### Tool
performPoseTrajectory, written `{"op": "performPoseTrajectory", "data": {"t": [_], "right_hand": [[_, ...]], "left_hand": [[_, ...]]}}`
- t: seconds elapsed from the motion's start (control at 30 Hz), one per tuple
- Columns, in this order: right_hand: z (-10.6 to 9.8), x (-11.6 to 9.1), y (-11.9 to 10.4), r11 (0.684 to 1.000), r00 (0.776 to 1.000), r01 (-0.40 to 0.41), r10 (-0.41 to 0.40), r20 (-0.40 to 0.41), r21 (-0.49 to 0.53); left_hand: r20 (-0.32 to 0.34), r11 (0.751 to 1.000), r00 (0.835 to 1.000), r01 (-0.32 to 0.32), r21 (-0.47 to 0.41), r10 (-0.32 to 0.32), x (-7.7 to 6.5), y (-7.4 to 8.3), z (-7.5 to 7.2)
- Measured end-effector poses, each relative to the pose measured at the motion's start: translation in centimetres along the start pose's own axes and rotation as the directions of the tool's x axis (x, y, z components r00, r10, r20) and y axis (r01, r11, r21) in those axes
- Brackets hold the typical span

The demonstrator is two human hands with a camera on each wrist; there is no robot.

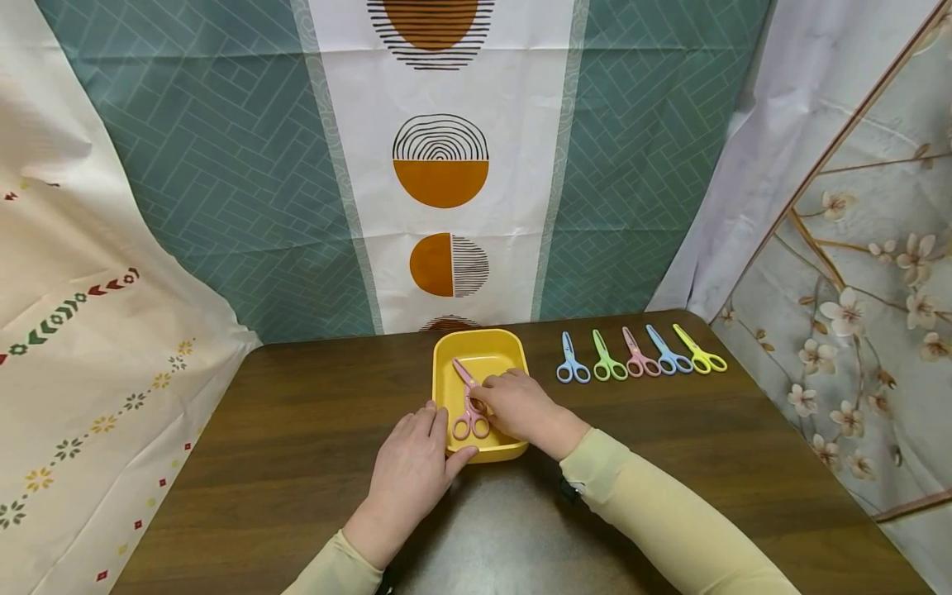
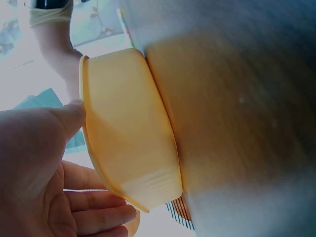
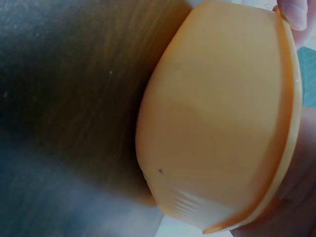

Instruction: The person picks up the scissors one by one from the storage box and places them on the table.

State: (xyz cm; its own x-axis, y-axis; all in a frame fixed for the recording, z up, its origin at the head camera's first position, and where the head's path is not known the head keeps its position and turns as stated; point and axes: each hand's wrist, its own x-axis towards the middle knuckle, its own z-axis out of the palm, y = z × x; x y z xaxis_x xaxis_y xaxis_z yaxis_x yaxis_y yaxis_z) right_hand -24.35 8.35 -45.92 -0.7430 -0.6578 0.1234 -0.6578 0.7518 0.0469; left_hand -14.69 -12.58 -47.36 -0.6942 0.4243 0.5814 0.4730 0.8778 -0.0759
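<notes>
With left hand point(image 1: 412, 459): touching near-left corner of yellow tray point(image 1: 479, 332), thumb on near rim, fingers loose along side. With right hand point(image 1: 521, 405): touching pink scissors point(image 1: 468, 381) lying inside (thumb hidden; cannot tell whether pinching). Right of tray, on table point(image 1: 312, 413): five more scissors point(image 1: 635, 354) in row.

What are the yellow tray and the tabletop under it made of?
The yellow tray looks like molded plastic: smooth, satiny, evenly colored, with rounded corners. The tabletop has dark, streaky wood grain and a soft sheen; it could be real wood or laminate.
</notes>
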Motion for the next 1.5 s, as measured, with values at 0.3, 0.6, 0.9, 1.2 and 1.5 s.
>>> {"op": "performPoseTrajectory", "data": {"t": [0.3,0.6,0.9,1.2,1.5], "right_hand": [[0.56,0.44,-0.24,1.0,1.0,0.006,-0.006,-0.015,-0.025],[0.95,0.71,-0.36,0.999,1.0,-0.019,0.019,0.005,-0.028],[0.95,0.7,-0.52,0.997,0.999,-0.039,0.039,0.003,-0.064],[0.95,0.63,-0.46,0.996,0.999,-0.042,0.042,-0.005,-0.075],[0.79,0.58,-0.39,0.998,0.999,-0.035,0.034,-0.003,-0.054]], "left_hand": [[0.01,1.0,1.0,-0.001,0.0,0.001,-0.02,0.0,-0.06],[0.0,1.0,1.0,0.003,-0.02,-0.003,-0.05,0.01,-0.07],[-0.001,1.0,1.0,0.002,-0.015,-0.002,-0.05,0.0,0.0],[0.006,1.0,1.0,0.008,-0.019,-0.008,-0.01,0.01,-0.04],[0.025,1.0,1.0,0.015,-0.015,-0.015,0.03,0.07,-0.13]]}}
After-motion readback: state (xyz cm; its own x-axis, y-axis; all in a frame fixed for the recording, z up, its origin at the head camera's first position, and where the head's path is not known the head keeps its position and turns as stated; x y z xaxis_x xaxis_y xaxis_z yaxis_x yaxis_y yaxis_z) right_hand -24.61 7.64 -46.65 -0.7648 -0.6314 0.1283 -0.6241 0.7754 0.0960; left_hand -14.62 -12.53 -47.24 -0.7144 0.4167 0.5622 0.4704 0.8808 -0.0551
